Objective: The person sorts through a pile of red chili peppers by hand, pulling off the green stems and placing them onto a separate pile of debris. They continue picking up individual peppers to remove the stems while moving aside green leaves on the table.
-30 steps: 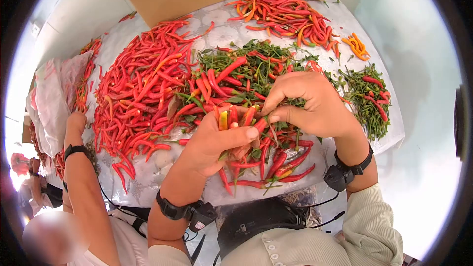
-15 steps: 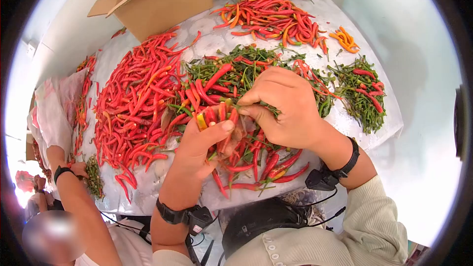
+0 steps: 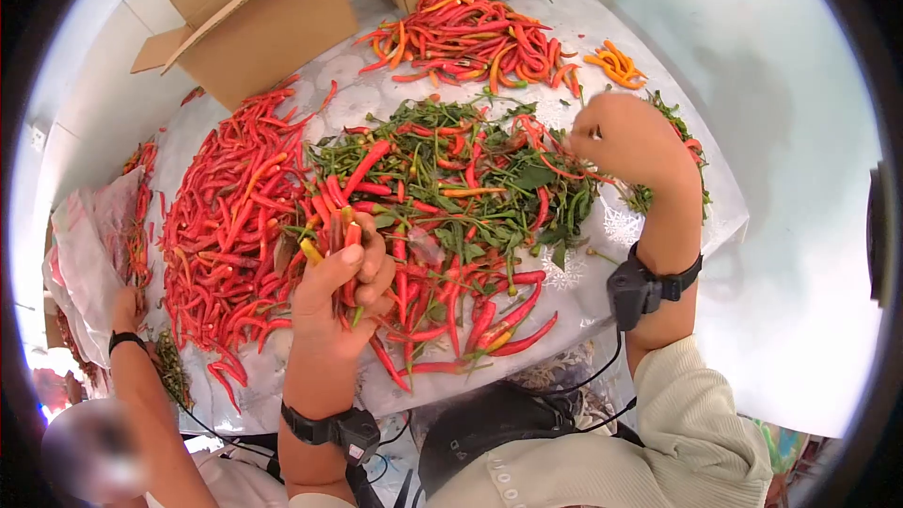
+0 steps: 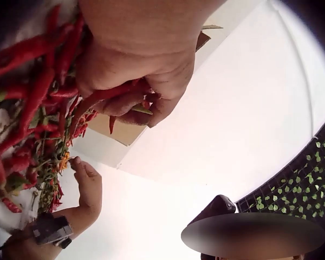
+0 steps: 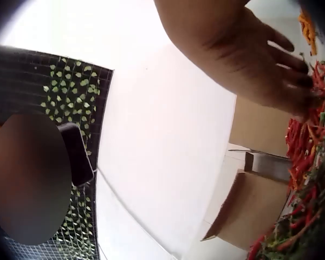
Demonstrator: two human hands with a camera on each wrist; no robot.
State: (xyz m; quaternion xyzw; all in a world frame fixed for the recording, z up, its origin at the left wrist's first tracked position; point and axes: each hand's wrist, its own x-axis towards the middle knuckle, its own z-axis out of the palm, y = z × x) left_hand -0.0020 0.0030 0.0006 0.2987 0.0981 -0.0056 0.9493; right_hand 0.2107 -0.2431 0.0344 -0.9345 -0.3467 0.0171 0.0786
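My left hand (image 3: 329, 306) holds several red chili peppers (image 3: 351, 233) upright between thumb and curled fingers, over the front of the table. In the left wrist view, a red chili (image 4: 100, 96) runs along that palm. My right hand (image 3: 630, 136) hovers above the right side, its fingers spread loosely in the right wrist view and nothing visible in them. Beneath and beyond it, a heap of green stems (image 3: 670, 111) is partly hidden. Between the hands lies a mixed pile of chilies, stems and leaves (image 3: 442, 165).
A large heap of red chilies (image 3: 221, 216) covers the left side. More red chilies (image 3: 461, 38) lie at the back, beside a few orange ones (image 3: 616, 64). Cardboard boxes (image 3: 268, 38) stand behind. At far left, another person's arm (image 3: 155, 404) reaches near a plastic bag (image 3: 94, 230).
My right hand has left the chilies in my left hand and swung right toward the stem heap. My left hand has moved slightly left, still gripping chilies. The head view has shifted.
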